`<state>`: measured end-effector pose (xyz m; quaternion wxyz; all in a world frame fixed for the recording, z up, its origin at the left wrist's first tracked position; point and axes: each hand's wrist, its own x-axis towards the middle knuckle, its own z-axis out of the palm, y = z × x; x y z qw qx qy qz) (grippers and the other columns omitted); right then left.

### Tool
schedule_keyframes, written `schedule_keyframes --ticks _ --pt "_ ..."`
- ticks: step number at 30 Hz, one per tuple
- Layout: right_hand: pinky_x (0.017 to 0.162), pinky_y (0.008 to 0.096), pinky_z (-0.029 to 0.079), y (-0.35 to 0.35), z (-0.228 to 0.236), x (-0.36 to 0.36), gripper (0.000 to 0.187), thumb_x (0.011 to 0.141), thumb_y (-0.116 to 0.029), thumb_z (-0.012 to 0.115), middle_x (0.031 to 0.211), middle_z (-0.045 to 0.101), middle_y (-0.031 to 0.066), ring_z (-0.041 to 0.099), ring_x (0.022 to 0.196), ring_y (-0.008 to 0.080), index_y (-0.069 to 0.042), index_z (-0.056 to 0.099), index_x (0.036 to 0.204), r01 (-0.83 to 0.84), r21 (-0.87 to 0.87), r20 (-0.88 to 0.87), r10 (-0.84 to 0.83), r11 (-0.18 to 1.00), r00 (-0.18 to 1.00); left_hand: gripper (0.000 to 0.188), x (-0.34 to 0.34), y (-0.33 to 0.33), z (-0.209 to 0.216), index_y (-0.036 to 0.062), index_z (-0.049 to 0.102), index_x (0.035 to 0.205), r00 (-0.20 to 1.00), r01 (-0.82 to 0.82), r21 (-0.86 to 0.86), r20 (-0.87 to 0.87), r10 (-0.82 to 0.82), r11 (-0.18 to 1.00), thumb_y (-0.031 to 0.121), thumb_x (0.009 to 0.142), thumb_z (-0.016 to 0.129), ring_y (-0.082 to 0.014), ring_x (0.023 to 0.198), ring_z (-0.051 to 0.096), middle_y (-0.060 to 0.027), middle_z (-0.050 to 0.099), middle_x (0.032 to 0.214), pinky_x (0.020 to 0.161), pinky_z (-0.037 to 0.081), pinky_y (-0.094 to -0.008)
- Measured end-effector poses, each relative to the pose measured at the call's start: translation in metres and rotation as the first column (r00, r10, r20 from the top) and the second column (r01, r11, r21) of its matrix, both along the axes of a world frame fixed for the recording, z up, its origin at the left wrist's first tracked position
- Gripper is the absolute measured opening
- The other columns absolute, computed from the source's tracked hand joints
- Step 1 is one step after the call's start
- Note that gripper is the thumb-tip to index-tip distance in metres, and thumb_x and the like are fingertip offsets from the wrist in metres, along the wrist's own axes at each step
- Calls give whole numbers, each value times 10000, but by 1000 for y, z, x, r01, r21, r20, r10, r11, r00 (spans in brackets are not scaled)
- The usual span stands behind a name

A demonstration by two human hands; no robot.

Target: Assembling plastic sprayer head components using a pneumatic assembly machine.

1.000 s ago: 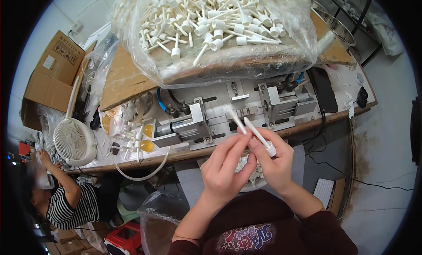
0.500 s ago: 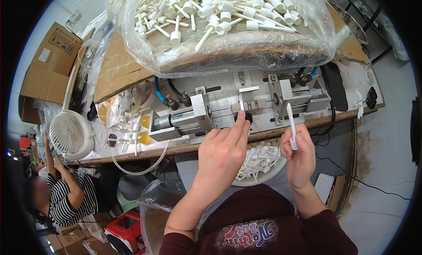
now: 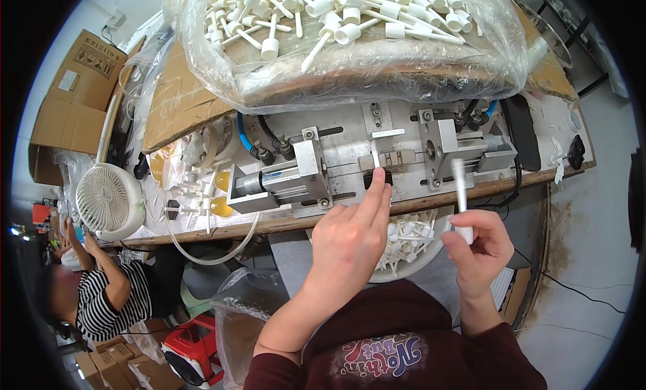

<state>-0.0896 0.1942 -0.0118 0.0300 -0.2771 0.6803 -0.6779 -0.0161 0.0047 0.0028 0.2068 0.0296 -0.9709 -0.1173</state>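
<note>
Head view: the left hand [image 3: 350, 235] reaches over the front edge of the worktop [image 3: 269, 227], index and middle fingers straight and together, their tips at the near end of a white stick [image 3: 376, 151] lying beside a small metal fixture [image 3: 397, 158]; the thumb is hidden, so whether this hand grips cannot be told. The right hand [image 3: 483, 249] is on the near side of the same edge, thumb and forefinger closed on the cap of a capped stick [image 3: 461, 188], its shaft upward and slightly blurred. Metal cylinder units stand to either side of the fixture, the left unit [image 3: 282, 181] and the right unit [image 3: 471, 148]. A clear bag [image 3: 377, 97] of capped sticks lies toward the rear edge, on cardboard. Below the front edge is a bowl [image 3: 436, 257] of white pieces. A white fan [image 3: 111, 201] stands at the left end.
</note>
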Motion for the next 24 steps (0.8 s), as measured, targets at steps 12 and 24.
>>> schedule_keyframes --ticks 12,24 --pt "656 231 517 -12 11 -1 378 750 34 806 969 677 103 654 759 137 18 689 1109 34 221 -244 21 975 970 251 -3 -4 6 41 734 1023 999 -12 13 51 11 1000 77 775 746 -188 558 614 -64 709 1188 560 490 -292" --pt "735 334 564 -27 6 -22 338 714 -9 773 1197 674 183 699 881 260 16 677 1037 65 381 -621 203 922 757 210 -39 -52 63 38 749 1009 920 117 152 -389 -50 981 53 802 782 -98 683 664 -56 746 925 605 511 -223"
